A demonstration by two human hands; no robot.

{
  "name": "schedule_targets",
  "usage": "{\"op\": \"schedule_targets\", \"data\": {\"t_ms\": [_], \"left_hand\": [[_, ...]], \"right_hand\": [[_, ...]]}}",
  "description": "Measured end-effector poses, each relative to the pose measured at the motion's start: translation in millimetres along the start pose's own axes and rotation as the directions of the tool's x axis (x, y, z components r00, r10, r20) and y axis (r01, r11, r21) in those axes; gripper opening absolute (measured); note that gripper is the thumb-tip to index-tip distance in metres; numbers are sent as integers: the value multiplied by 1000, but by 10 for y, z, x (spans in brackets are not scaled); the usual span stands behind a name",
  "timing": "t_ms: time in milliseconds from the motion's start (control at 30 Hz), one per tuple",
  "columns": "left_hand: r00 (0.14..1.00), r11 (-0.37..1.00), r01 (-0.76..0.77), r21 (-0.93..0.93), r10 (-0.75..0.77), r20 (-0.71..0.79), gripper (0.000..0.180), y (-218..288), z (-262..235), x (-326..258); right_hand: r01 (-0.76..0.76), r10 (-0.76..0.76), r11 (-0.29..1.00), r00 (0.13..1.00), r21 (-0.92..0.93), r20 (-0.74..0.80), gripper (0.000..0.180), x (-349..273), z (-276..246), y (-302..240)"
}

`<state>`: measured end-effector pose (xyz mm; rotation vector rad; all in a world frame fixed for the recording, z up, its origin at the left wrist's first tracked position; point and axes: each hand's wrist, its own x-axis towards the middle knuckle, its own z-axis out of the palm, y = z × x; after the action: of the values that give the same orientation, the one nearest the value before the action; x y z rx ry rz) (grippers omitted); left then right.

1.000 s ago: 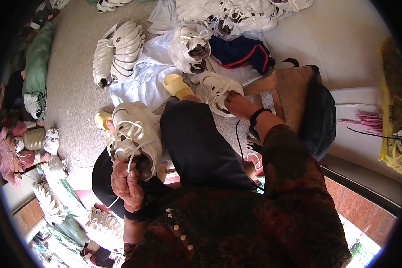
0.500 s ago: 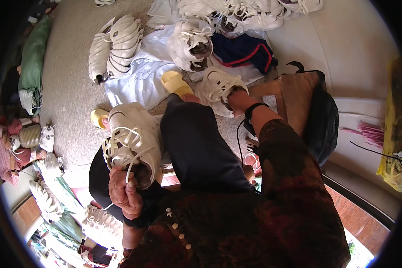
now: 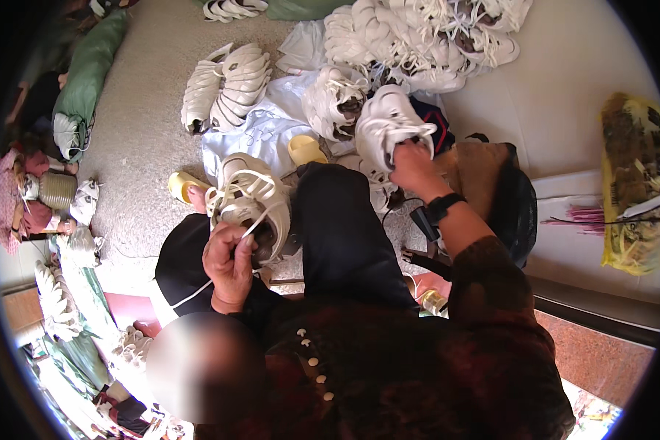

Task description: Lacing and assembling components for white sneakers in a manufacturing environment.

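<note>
A white sneaker [image 3: 273, 192] with loose laces rests by my left knee, its toe pointing away from me. My left hand [image 3: 229, 265] is closed at its opening, pinching a white shoelace [image 3: 194, 295] whose free end trails down beside the wrist. Farther off to the right, my right hand [image 3: 416, 167] grips a second white sneaker [image 3: 386, 121] at its heel opening and holds it raised. Under that raised one, part of another white shoe [image 3: 378, 192] shows on the floor.
A big pile of white shoes [image 3: 389, 37] lies at the far side, with stacked shoes [image 3: 240, 84] left of it. White plastic sheeting [image 3: 231, 147] covers some floor. A wooden stool [image 3: 484, 176] and yellow bag [image 3: 634, 191] are at right. Another person [image 3: 33, 176] sits far left.
My right hand has lifted a sneaker up from beside the stool and away from me. My left hand still pinches the lace. The whole view has shifted slightly.
</note>
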<state>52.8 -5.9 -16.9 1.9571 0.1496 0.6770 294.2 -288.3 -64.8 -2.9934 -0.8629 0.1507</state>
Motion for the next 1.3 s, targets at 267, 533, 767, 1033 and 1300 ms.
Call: {"op": "schedule_targets", "data": {"t_ms": [267,533,767,1033,1300], "left_hand": [[961,848,271,-455,-265,79,7,68,-67,-25],[991,895,131,-427,-113,67,23,-122,-20,-56],[962,587,269,-764,-130,239,60,-158,-126,-63],[984,566,172,-807,-138,113,64,23,-205,42],[995,840,12,-542,-63,-76,56,-14,-196,-8]], "right_hand": [[-112,188,17,976,994,107,45,-751,-1696,-721],[324,-409,514,906,794,-105,58,-995,-1425,-1891],[720,-827,525,558,453,72,93,-784,-1557,-2020],[353,-740,648,504,675,446,92,-389,-1754,-2252],[422,-777,617,460,665,429,69,-253,-1801,-2335]]}}
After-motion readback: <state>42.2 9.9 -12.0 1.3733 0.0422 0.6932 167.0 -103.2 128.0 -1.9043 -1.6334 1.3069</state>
